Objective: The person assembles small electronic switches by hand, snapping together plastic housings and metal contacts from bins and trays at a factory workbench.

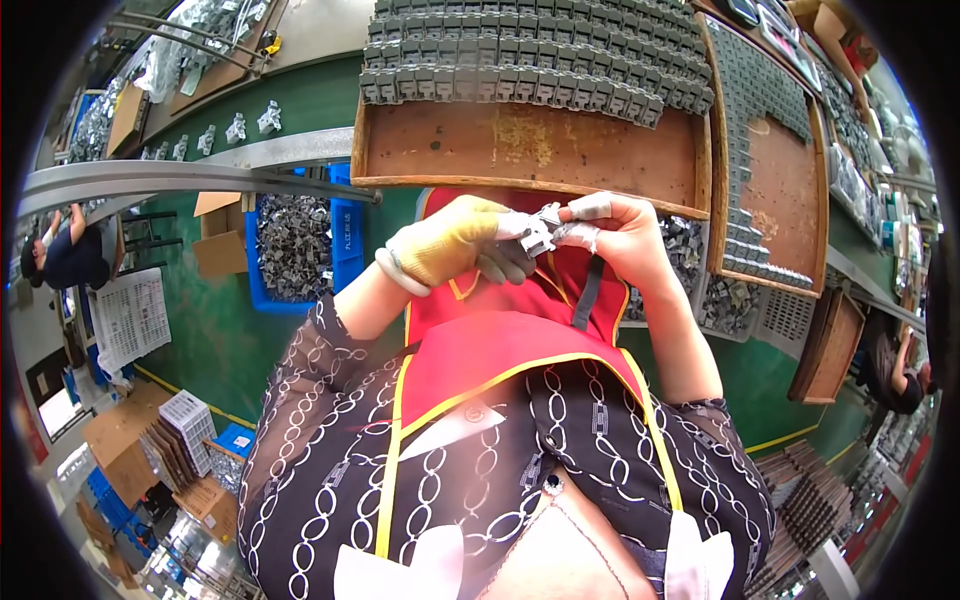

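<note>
In front of my red apron, both hands meet just below the near edge of a wooden tray (pixel 460 140). My left hand (pixel 455 242), in a yellow and white glove, is closed on one side of a small silvery metal part (pixel 540 231). White wrapping covers some fingertips of my right hand (pixel 628 235), which pinches the same part from the other side. The part's finer details are partly hidden by the fingers. Rows of similar grey metal parts (pixel 530 58) stand packed along the tray's far side.
A second wooden tray (pixel 785 185) of grey parts adjoins on the right. To the left, a blue bin (pixel 347 245) holds loose metal parts near an open cardboard box (pixel 220 235). A metal rail (pixel 200 180) crosses at the left. Other people appear at both sides.
</note>
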